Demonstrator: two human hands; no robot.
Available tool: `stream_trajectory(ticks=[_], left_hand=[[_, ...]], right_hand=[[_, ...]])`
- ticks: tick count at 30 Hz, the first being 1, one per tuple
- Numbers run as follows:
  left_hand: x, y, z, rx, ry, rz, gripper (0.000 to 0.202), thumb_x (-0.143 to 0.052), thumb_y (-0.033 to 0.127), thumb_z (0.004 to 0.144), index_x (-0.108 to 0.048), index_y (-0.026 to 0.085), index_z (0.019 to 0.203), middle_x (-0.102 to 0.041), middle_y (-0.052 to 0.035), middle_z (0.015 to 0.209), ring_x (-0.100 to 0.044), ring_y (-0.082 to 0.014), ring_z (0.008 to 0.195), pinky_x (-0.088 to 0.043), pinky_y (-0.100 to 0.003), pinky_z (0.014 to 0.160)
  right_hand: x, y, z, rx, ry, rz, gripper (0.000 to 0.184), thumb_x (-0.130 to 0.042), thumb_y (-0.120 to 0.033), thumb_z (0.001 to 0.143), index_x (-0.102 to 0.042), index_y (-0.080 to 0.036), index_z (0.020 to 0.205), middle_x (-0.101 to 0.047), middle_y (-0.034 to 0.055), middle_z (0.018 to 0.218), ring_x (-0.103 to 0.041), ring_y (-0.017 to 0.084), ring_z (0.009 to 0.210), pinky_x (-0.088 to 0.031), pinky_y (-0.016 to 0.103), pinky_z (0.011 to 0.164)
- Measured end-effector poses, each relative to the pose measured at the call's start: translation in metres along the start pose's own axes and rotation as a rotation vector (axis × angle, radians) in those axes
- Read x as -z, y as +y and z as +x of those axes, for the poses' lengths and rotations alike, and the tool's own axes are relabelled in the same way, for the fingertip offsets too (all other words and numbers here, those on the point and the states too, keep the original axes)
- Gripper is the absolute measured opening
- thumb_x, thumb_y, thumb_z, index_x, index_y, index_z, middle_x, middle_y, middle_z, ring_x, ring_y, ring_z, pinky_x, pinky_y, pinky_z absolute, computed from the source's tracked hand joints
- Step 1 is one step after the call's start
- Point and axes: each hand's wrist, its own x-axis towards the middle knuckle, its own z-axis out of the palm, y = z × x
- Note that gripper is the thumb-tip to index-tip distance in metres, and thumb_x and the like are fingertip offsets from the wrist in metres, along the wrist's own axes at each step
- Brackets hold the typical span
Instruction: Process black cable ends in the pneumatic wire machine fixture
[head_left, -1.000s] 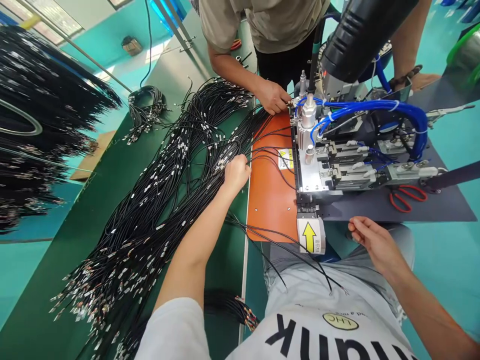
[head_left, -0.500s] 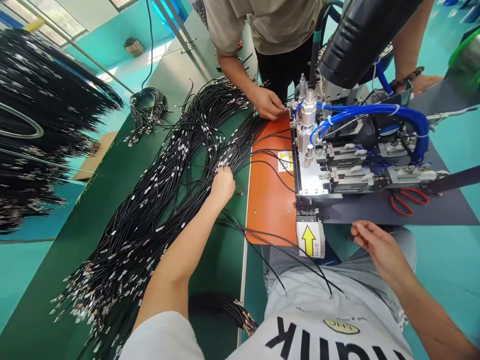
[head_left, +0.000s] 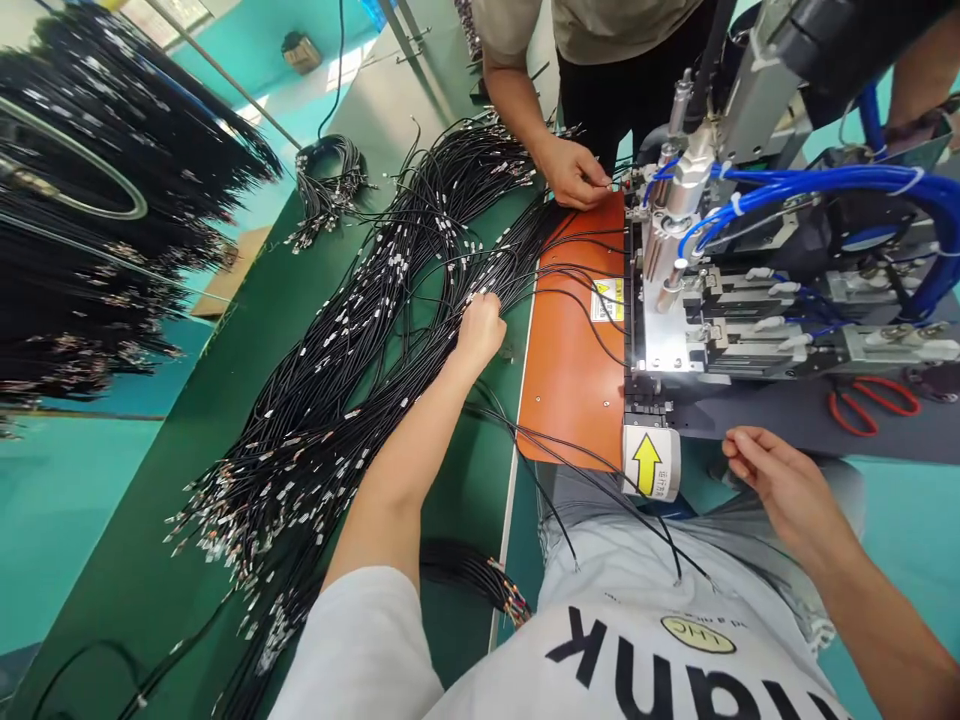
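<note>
My left hand (head_left: 480, 330) reaches into a big heap of thin black wires (head_left: 352, 340) with metal terminals on a green bench, fingers curled round some of them near the heap's right edge. My right hand (head_left: 772, 480) hovers below the machine's front, fingers loosely curled, nothing visible in it. Several wires run over an orange plate (head_left: 570, 390) into a metal machine (head_left: 675, 320) with blue hoses. A few loose wires trail over my lap.
Another person's hand (head_left: 574, 170) works at the machine's far corner. Red-handled scissors (head_left: 870, 405) lie on the dark mat at right. A yellow arrow label (head_left: 649, 462) marks the machine's front. More black wire bundles (head_left: 90, 230) hang at left.
My left hand moved left into the wires, then back towards the orange plate. The view shifted, and my right hand stayed about where it was.
</note>
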Motion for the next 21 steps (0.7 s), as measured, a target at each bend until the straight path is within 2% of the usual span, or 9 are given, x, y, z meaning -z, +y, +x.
stream_trajectory(ticks=[3,4,6,9,10,13,15,18,21], left_hand=[[0.025,-0.003,-0.036,-0.14,-0.026,-0.058,0.042,-0.045,0.012,0.091,-0.054,0.017,0.131,-0.059,-0.0125,0.128,-0.061,-0.0224,0.111,-0.047,-0.037,0.101],[0.033,-0.005,-0.051,-0.3,-0.085,-0.109,0.042,-0.043,0.01,0.091,-0.055,0.02,0.13,-0.061,-0.0096,0.127,-0.06,-0.0204,0.112,-0.047,-0.034,0.101],[0.045,-0.01,-0.079,-0.57,-0.302,-0.121,0.043,-0.044,0.006,0.086,-0.063,0.027,0.119,-0.066,-0.0042,0.116,-0.059,-0.0191,0.112,-0.046,-0.033,0.099],[0.056,-0.015,-0.103,-0.624,-0.402,0.007,0.03,-0.048,0.005,0.08,-0.066,0.024,0.094,-0.067,-0.0058,0.093,-0.06,-0.0223,0.099,-0.047,-0.037,0.092],[0.059,-0.017,-0.105,-0.612,-0.393,0.013,0.024,-0.049,0.007,0.08,-0.065,0.023,0.088,-0.065,-0.0059,0.089,-0.06,-0.0225,0.094,-0.048,-0.036,0.089],[0.068,-0.028,-0.1,-0.501,-0.28,-0.144,0.013,-0.05,0.014,0.081,-0.059,0.023,0.081,-0.063,-0.0032,0.083,-0.058,-0.0196,0.084,-0.049,-0.032,0.079],[0.073,-0.036,-0.095,-0.325,-0.122,-0.305,0.011,-0.049,0.017,0.081,-0.058,0.021,0.076,-0.061,-0.0009,0.076,-0.056,-0.0164,0.074,-0.047,-0.028,0.07],[0.074,-0.046,-0.086,-0.081,0.156,-0.5,0.013,-0.049,0.018,0.079,-0.058,0.019,0.069,-0.058,0.0006,0.068,-0.053,-0.0129,0.065,-0.044,-0.026,0.061],[0.07,-0.049,-0.075,0.034,0.348,-0.599,0.017,-0.044,0.012,0.078,-0.06,0.017,0.077,-0.058,0.0016,0.069,-0.052,-0.0094,0.062,-0.045,-0.023,0.061]], right_hand=[[0.007,-0.008,-0.009,0.015,0.018,-0.035,0.026,-0.074,-0.053,0.08,-0.073,-0.029,0.091,-0.065,0.0051,0.089,-0.052,0.017,0.07,-0.048,0.03,0.062],[0.011,-0.01,-0.013,0.018,0.032,-0.055,0.027,-0.073,-0.054,0.081,-0.073,-0.029,0.093,-0.065,0.0053,0.091,-0.053,0.017,0.071,-0.048,0.031,0.063],[0.014,-0.015,-0.023,0.044,0.068,-0.109,0.028,-0.07,-0.055,0.082,-0.072,-0.03,0.095,-0.067,0.0055,0.093,-0.054,0.018,0.072,-0.048,0.033,0.066],[0.001,-0.025,-0.039,0.174,0.047,-0.274,0.028,-0.066,-0.055,0.085,-0.071,-0.031,0.098,-0.069,0.0056,0.09,-0.057,0.021,0.072,-0.049,0.037,0.071],[-0.008,-0.03,-0.045,0.238,-0.022,-0.364,0.027,-0.064,-0.054,0.087,-0.07,-0.031,0.101,-0.07,0.0059,0.092,-0.06,0.023,0.077,-0.05,0.038,0.074],[-0.041,-0.042,-0.06,0.551,-0.307,-0.649,0.028,-0.057,-0.041,0.094,-0.066,-0.034,0.119,-0.069,0.0068,0.119,-0.063,0.03,0.108,-0.049,0.046,0.096],[-0.059,-0.045,-0.066,0.734,-0.473,-0.774,0.039,-0.052,-0.033,0.096,-0.057,-0.034,0.135,-0.063,0.006,0.135,-0.057,0.031,0.124,-0.044,0.051,0.108],[-0.072,-0.039,-0.073,0.789,-0.593,-0.895,0.046,-0.046,-0.028,0.099,-0.048,-0.029,0.145,-0.059,0.0077,0.142,-0.056,0.029,0.128,-0.044,0.052,0.11],[-0.073,-0.025,-0.079,0.747,-0.646,-0.933,0.045,-0.044,-0.029,0.1,-0.046,-0.025,0.145,-0.057,0.0095,0.146,-0.056,0.028,0.13,-0.046,0.05,0.11]])
